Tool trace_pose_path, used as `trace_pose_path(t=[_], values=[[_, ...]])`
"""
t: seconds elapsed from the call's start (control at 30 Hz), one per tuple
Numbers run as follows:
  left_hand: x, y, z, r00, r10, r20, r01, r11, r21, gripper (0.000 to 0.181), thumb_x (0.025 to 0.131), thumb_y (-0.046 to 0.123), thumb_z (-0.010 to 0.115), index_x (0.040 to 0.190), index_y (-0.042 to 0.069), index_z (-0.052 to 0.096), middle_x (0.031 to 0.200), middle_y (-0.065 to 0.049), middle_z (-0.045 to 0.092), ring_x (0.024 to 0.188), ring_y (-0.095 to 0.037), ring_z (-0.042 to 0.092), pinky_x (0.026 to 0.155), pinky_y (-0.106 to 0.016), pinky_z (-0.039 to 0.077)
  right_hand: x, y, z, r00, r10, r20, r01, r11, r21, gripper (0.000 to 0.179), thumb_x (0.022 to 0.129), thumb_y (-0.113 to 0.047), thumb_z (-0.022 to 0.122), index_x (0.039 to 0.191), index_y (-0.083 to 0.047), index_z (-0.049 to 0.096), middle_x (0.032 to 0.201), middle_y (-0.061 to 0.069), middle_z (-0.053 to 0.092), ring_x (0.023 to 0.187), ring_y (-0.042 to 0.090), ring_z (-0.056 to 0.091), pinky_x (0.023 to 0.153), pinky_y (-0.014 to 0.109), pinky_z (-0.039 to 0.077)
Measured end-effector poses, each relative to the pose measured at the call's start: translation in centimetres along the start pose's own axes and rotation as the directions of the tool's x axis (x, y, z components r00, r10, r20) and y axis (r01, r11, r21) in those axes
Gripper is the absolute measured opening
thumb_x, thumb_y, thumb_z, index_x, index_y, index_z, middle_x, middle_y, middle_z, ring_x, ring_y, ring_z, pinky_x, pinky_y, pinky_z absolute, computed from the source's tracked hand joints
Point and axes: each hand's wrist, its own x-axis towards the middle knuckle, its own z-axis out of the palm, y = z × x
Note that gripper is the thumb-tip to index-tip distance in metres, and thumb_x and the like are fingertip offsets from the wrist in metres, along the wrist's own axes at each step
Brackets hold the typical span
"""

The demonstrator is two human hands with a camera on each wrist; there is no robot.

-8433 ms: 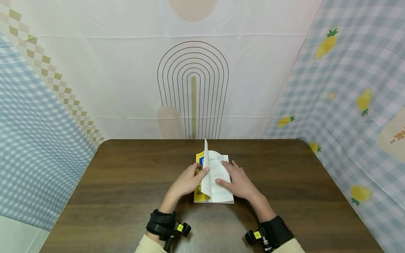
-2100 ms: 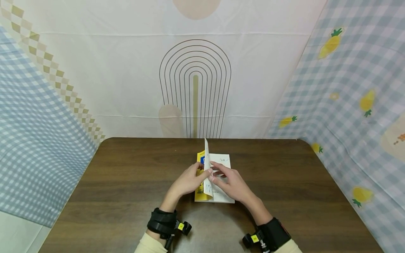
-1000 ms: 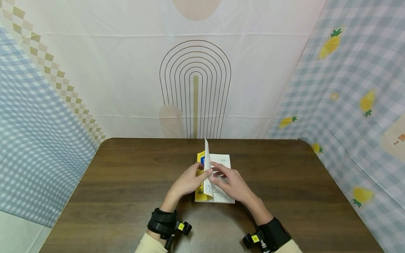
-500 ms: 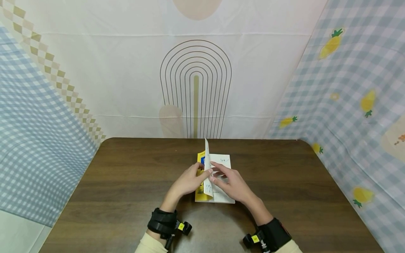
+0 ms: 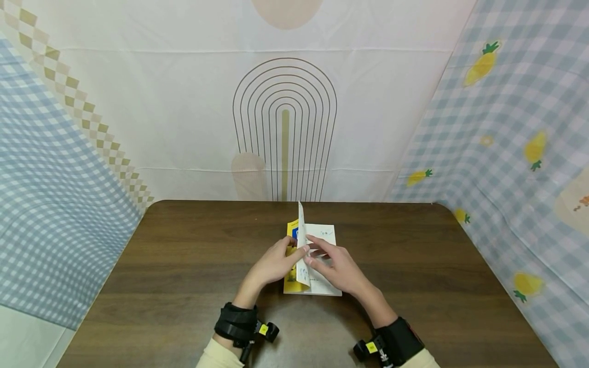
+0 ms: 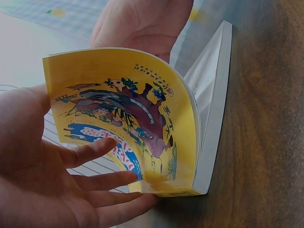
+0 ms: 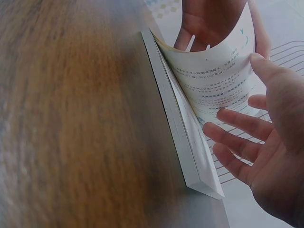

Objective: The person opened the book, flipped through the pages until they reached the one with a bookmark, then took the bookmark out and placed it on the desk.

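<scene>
A yellow paperback book [image 5: 322, 233] lies partly open on the table, its front cover and some leaves raised and bent over to the left. My left hand [image 5: 275, 261] holds this raised part, thumb on the page side and fingers behind the cover. The left wrist view shows the illustrated yellow cover [image 6: 71, 71] curving beside those fingers. Close by on the right, my right hand [image 5: 339, 268] hovers over the lower pages with loosely bent fingers. In the right wrist view its thumb reaches the edge of the raised printed page [image 7: 213, 78]; the other fingers look apart from the paper.
Brown wooden table [image 5: 193, 245] under the book. A white patterned cloth [image 5: 184, 112] hangs behind, with blue checked cloths at both sides. Each wrist wears a black strap with a small camera, such as the left wrist camera [image 5: 269, 331].
Earlier the right hand lay flatter on the right-hand pages; it has since moved left to the raised leaves, and a different page now shows. Over the last second, hands and book look still.
</scene>
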Motion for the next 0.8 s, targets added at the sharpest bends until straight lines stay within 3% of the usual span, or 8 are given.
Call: trace_pose_path(t=[0.53, 0.8], values=[[-0.13, 0.01, 0.00, 1.000, -0.019, 0.002, 0.019, 1.000, 0.012, 0.069, 0.106, 0.060, 0.052, 0.142, 0.001, 0.056, 0.139, -0.019, 0.061, 0.112, -0.030, 0.060, 0.100, -0.056, 0.050, -0.04, 0.17, -0.15, 0.994, 0.046, -0.103, -0.058, 0.991, -0.119, 0.062, 0.104, -0.048, 0.066, 0.156, -0.015, 0.053, 0.157, 0.009, 0.053, 0.143, 0.034, 0.051, 0.110, 0.061, 0.045], [-0.01, 0.08, 0.03, 1.000, -0.015, 0.001, 0.015, 1.000, 0.011, 0.069, 0.107, 0.059, 0.052, 0.142, 0.001, 0.056, 0.141, -0.019, 0.060, 0.114, -0.030, 0.060, 0.100, -0.055, 0.051, -0.18, 0.72, -0.49, 0.989, 0.085, -0.125, -0.114, 0.962, -0.248, 0.079, 0.096, -0.057, 0.074, 0.159, -0.015, 0.050, 0.162, 0.016, 0.045, 0.150, 0.042, 0.039, 0.112, 0.072, 0.033]])
